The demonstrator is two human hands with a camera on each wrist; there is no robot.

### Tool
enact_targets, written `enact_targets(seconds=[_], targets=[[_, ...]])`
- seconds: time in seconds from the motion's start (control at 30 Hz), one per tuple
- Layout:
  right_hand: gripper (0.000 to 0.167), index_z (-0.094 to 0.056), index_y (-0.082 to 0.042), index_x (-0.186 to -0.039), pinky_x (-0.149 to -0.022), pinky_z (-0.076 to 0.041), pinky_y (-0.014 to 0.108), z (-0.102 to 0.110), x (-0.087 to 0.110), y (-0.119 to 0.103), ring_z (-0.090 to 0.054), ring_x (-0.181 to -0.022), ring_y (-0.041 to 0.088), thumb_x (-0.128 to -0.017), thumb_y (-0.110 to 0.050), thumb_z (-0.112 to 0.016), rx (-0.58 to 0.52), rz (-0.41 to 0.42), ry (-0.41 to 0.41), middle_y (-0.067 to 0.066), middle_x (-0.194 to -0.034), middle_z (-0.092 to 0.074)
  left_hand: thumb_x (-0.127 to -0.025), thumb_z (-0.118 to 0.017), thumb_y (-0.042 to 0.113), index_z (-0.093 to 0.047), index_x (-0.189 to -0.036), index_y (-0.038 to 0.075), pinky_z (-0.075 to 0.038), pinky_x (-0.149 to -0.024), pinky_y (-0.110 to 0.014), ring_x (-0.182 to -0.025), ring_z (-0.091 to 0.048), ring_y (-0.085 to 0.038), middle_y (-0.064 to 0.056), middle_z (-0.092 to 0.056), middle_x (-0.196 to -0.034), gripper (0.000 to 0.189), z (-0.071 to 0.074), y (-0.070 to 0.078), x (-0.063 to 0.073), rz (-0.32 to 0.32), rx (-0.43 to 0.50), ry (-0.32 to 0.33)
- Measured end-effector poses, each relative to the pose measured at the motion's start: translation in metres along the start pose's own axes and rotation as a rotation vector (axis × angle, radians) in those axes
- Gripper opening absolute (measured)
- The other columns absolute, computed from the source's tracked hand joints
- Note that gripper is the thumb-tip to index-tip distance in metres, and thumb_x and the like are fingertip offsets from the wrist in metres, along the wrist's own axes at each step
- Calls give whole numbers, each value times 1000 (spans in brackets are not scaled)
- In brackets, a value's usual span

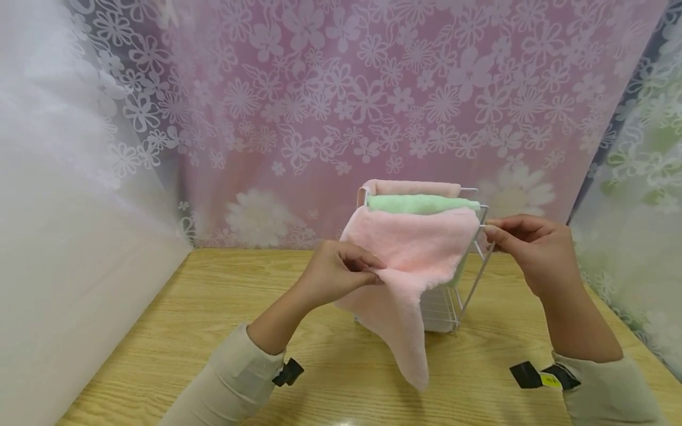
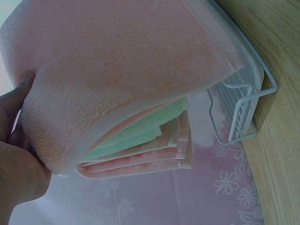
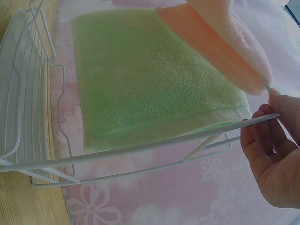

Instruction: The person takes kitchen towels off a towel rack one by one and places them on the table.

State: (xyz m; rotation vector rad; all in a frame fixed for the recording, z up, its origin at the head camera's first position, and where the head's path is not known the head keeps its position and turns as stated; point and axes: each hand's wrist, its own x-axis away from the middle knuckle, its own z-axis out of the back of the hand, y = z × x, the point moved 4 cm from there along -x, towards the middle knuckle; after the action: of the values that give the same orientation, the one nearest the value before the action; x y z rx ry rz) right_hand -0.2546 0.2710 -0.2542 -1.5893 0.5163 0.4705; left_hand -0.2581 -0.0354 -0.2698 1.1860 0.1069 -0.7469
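Note:
A pink towel (image 1: 415, 242) hangs over the front bar of a white wire rack (image 1: 476, 278). My left hand (image 1: 341, 269) pinches a fold of that towel between thumb and fingers, drawing its lower part toward me. At the rack's upper right corner, my right hand (image 1: 533, 248) grips the white bar between thumb and fingers, as the right wrist view also shows. Behind the front towel hangs a green towel (image 1: 423, 203), and farther back another pink towel (image 1: 415, 187) lies over the rear bar. The rack's left side is mostly hidden by cloth.
The rack stands on a wood-grain table (image 1: 240, 319), with a white tray (image 3: 14, 84) at its base. A pink floral curtain (image 1: 330, 118) hangs behind the table. White sheeting (image 1: 69, 207) closes off the left side, and patterned sheeting (image 1: 639, 236) the right.

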Motion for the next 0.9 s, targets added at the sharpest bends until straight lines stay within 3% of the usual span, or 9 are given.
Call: enact_targets(seconds=[0.37,0.9], targets=[[8,-70,14,-92,-62,-56,25,0,0,0,-66,-66,16,-87,14,-63,-8,2,-2,6,-79,-71,-76,-78,-5,-79,-88,2,-56,-59,-28,-63,-68,-10,-8,-74,-77,14,-1,0,1,-27,2,-10],[9,-71,13,-93,-63,-57,24,1,0,1,-66,-66,15,-86,13,-64,6,4,-6,6,-80,-71,-76,-78,-7,-78,-88,-1,-57,-61,-30,-64,-68,-10,-10,-73,-79,14,-3,-5,4,-18,17,-26]])
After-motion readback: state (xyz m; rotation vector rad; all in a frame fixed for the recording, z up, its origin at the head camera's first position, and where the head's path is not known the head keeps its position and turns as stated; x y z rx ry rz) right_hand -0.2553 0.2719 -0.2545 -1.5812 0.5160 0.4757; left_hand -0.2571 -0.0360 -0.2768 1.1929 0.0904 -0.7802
